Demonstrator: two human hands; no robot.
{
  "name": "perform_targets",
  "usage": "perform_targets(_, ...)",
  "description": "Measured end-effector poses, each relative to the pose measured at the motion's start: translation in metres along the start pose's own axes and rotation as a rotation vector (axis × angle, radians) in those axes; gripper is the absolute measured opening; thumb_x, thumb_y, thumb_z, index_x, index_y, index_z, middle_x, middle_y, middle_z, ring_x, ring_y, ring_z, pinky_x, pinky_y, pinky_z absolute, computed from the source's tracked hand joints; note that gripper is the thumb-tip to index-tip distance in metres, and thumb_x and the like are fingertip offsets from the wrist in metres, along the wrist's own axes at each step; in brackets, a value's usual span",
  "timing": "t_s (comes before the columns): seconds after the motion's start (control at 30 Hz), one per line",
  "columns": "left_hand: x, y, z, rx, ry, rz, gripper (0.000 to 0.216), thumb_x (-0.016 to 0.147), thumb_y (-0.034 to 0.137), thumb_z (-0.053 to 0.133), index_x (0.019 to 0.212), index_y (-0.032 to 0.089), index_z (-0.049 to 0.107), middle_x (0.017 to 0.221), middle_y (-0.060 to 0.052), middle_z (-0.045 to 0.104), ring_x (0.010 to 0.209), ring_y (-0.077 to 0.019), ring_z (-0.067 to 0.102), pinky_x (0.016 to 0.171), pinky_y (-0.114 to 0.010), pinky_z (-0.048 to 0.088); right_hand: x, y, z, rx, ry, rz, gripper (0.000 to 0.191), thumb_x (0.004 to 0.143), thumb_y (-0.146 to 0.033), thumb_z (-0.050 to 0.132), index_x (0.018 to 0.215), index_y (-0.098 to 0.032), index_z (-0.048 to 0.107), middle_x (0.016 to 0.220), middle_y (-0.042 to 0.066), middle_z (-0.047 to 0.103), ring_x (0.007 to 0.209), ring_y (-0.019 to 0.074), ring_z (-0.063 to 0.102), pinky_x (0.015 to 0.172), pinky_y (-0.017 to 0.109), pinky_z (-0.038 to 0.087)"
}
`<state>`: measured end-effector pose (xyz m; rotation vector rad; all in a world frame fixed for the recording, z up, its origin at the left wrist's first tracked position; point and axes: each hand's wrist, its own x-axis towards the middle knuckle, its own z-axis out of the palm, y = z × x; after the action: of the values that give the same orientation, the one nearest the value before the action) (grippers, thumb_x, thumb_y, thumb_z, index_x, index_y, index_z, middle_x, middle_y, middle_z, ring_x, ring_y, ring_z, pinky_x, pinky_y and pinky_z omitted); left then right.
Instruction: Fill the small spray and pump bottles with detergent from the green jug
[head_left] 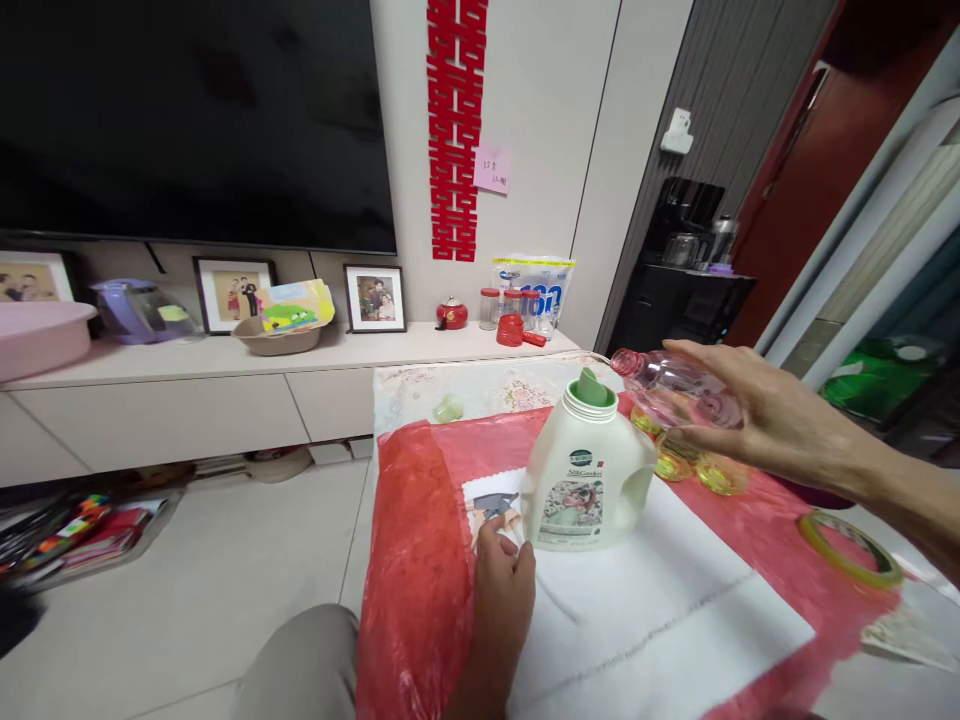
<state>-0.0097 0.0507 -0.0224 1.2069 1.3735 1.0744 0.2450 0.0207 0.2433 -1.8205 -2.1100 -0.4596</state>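
Observation:
My right hand [757, 405] is closed around a clear pinkish plastic bottle [667, 385], tipped nearly level with its open mouth pointing left. That mouth is beside and slightly above the green spout [592, 388] of a cream detergent bottle [577, 480], which stands upright without a cap. By the detergent bottle's lower left side is my left hand [506, 580], fingers loosely bent and apart, with nothing visible in them. Its fingertips lie over a picture card [495, 510]; whether they touch the detergent bottle I cannot tell. White paper [637, 610] lies beneath the bottle.
Red plastic sheeting [412, 540] covers the table. Yellow glass cups [720, 475] stand behind the detergent bottle, and a tape roll [851, 548] lies at right. On the back cabinet are red-lidded jars [489, 308], a red cup [510, 330] and framed photos [375, 298].

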Motion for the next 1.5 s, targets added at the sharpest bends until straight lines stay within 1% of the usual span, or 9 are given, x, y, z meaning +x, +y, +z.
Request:
perform_targets(0.1,-0.001,0.001,0.001,0.051,-0.001,0.006,0.044,0.082,0.03,0.056,0.123,0.017,0.048,0.081,0.002,0.054,0.064,-0.0155,0.061,0.059,-0.027,0.05,0.003,0.001,-0.002,-0.029,-0.006,-0.028,0.082,0.079,-0.065,0.06,0.15,-0.03,0.037,0.132,0.006,0.056,0.115,0.0275,0.054,0.091,0.046,0.052)
perform_targets(0.23,-0.001,0.003,0.001,0.065,0.003,0.006,0.045,0.083,0.028,0.054,0.125,0.016,0.044,0.08,0.002,0.054,0.064,-0.0159,0.061,0.058,-0.027,0.049,0.007,0.001,-0.003,-0.081,0.034,-0.101,0.076,0.082,-0.061,0.058,0.149,-0.03,0.037,0.131,0.006,0.056,0.114,0.0262,0.053,0.091,0.045,0.052)
perform_targets(0.47,-0.002,0.008,0.0,0.072,-0.03,-0.012,0.045,0.084,0.024,0.051,0.127,0.016,0.041,0.081,0.002,0.052,0.068,-0.0161,0.061,0.061,-0.027,0.05,0.012,0.003,-0.007,-0.184,0.08,-0.229,0.075,0.086,-0.055,0.058,0.151,-0.026,0.034,0.138,0.007,0.052,0.114,0.0265,0.051,0.09,0.043,0.052)
perform_targets(0.73,-0.002,0.005,0.0,0.066,-0.038,0.021,0.044,0.084,0.021,0.051,0.126,0.016,0.04,0.083,0.001,0.053,0.072,-0.0169,0.063,0.062,-0.027,0.051,0.015,0.001,-0.011,-0.255,0.106,-0.335,0.068,0.09,-0.053,0.053,0.148,-0.023,0.036,0.134,0.009,0.054,0.108,0.0257,0.052,0.085,0.042,0.053)
perform_targets(0.9,-0.002,0.007,0.0,0.074,-0.049,0.016,0.042,0.085,0.02,0.05,0.125,0.016,0.04,0.082,0.001,0.053,0.071,-0.0169,0.062,0.062,-0.027,0.05,0.017,0.0,-0.012,-0.268,0.1,-0.345,0.068,0.09,-0.053,0.053,0.149,-0.025,0.034,0.135,0.009,0.053,0.109,0.0258,0.052,0.085,0.043,0.053)
perform_targets(1.13,-0.003,0.007,0.0,0.087,-0.032,0.013,0.039,0.083,0.018,0.052,0.122,0.018,0.043,0.079,0.002,0.054,0.068,-0.0161,0.061,0.059,-0.025,0.047,0.02,-0.003,-0.017,-0.289,0.11,-0.372,0.068,0.089,-0.052,0.053,0.148,-0.021,0.036,0.133,0.012,0.054,0.107,0.0271,0.053,0.084,0.045,0.054)
perform_targets(1.33,-0.003,0.006,0.001,0.075,-0.03,0.033,0.042,0.082,0.018,0.051,0.123,0.016,0.043,0.078,0.002,0.054,0.068,-0.0173,0.061,0.059,-0.026,0.048,0.022,-0.003,-0.018,-0.282,0.094,-0.354,0.07,0.087,-0.054,0.055,0.148,-0.024,0.039,0.133,0.01,0.055,0.107,0.0276,0.052,0.081,0.044,0.054)
perform_targets(1.5,-0.003,0.008,0.0,0.074,-0.034,0.028,0.04,0.082,0.018,0.051,0.122,0.016,0.044,0.078,0.002,0.053,0.069,-0.0171,0.061,0.059,-0.025,0.048,0.023,-0.004,-0.019,-0.282,0.069,-0.336,0.07,0.086,-0.053,0.053,0.148,-0.025,0.038,0.135,0.009,0.054,0.11,0.0288,0.051,0.083,0.046,0.053)
